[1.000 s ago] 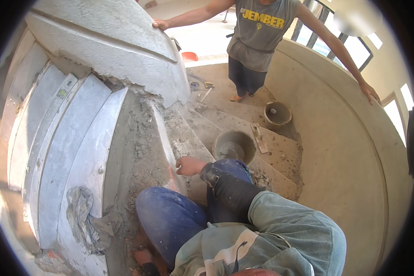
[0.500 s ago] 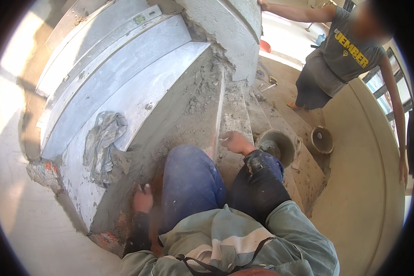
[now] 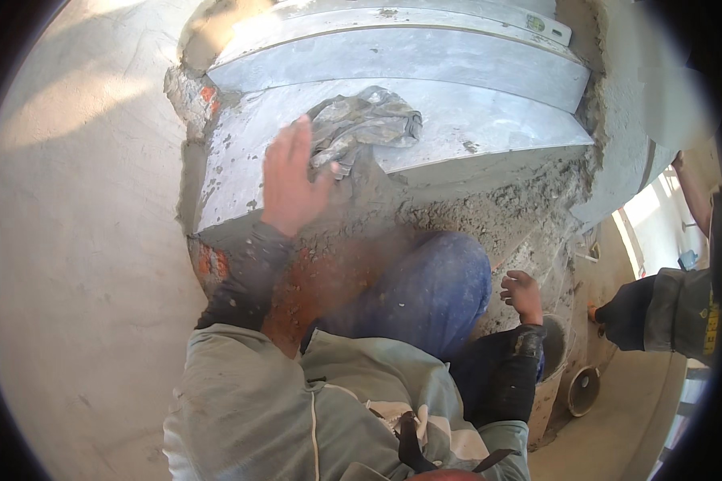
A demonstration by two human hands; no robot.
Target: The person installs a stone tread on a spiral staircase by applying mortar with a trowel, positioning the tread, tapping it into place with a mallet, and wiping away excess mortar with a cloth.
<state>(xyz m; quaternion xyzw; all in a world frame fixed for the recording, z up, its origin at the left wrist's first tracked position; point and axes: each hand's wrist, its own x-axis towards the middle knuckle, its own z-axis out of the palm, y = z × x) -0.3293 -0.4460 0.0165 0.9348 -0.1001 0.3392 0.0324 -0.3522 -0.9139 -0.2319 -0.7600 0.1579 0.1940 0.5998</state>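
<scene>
My left hand (image 3: pixel 294 180) is raised with fingers stretched out, over the left part of a pale stair tread (image 3: pixel 457 120). Just to its right lies a crumpled, cement-stained grey cloth (image 3: pixel 369 124); the fingertips overlap its left edge, and I cannot tell whether they touch it. My right hand (image 3: pixel 523 297) hangs beside my right knee, fingers apart and loosely curled, with nothing in it. Wet grey mortar (image 3: pixel 489 188) coats the riser below the tread and is heaped along its foot.
A spirit level (image 3: pixel 537 26) rests on a higher step. Two buckets stand at my right, a larger one (image 3: pixel 553 349) partly hidden by my arm and a smaller one (image 3: pixel 584 390). Another person (image 3: pixel 650 309) stands at the far right. A plastered wall (image 3: pixel 80 264) rises on the left.
My view has swung left toward the steps. My left hand has come up from low beside my knee to the cloth. The right hand's pointing finger has curled in.
</scene>
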